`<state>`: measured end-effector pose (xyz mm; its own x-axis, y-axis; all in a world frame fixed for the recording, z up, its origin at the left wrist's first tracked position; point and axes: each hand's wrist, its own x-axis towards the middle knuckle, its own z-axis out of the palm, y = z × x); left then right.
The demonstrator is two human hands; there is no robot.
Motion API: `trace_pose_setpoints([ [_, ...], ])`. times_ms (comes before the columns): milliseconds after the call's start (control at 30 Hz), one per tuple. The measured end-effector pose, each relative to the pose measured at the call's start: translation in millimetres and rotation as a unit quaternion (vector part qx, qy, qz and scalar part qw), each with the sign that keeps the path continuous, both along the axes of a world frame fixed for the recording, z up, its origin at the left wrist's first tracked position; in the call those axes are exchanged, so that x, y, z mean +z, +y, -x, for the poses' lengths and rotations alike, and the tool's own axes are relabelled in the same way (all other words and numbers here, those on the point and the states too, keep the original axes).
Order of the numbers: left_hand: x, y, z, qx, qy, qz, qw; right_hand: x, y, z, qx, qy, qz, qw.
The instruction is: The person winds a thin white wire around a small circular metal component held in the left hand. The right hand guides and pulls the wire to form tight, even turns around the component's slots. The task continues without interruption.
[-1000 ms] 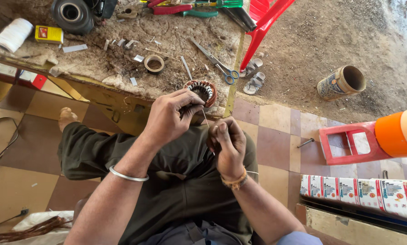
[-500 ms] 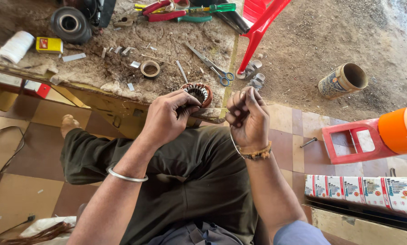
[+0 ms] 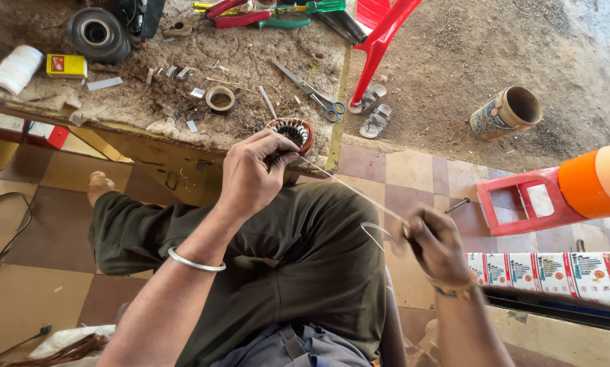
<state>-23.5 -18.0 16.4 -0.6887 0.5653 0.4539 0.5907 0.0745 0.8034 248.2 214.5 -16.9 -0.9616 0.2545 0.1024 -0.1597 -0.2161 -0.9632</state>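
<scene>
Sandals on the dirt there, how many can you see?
2. One sandal lies beside the red chair leg; the other sandal lies just below it, nearer the tiled floor. The chair could hide more.

We are in a repair workshop: scissors, pliers and metal scraps lie beyond the wound stator on the dusty worktop.

Glossy red plastic chair; rough, dusty workbench top; shiny metal bangle; matt olive cloth trousers.
</scene>
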Motion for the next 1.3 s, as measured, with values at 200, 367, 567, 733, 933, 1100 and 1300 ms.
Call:
trace_pose_setpoints([
  [200,-2.8,1.7,18.3,-0.062,-0.004,-0.004,0.998,-46.6,50.6,-124.5,-0.033,-0.287,-0.349,0.891],
  [367,-2.9,1.8,35.9,-0.107,-0.027,0.037,0.993,-74.1,62.3,-194.6,-0.142,-0.322,-0.568,0.744],
  [567,-1.1,5.0,31.5,-0.117,-0.020,0.033,0.992,-104.8,60.7,-216.7,-0.206,-0.319,-0.672,0.636],
  [733,0.6,5.0,26.0,-0.109,0.009,0.016,0.994,-98.9,62.5,-175.0,-0.169,-0.377,-0.710,0.571],
  [933,-3.9,4.3,26.0,-0.104,-0.012,0.026,0.994,-17.4,4.6,-54.8,-0.268,-0.053,-0.632,0.725],
  [1100,-5.6,10.9,22.5,-0.131,-0.122,-0.010,0.984,39.8,-68.5,40.7,-0.272,0.131,-0.494,0.815],
  [1300,-0.4,6.2,25.8,-0.103,-0.095,0.040,0.989,61.7,-93.3,102.7,-0.193,-0.038,-0.364,0.911],
])
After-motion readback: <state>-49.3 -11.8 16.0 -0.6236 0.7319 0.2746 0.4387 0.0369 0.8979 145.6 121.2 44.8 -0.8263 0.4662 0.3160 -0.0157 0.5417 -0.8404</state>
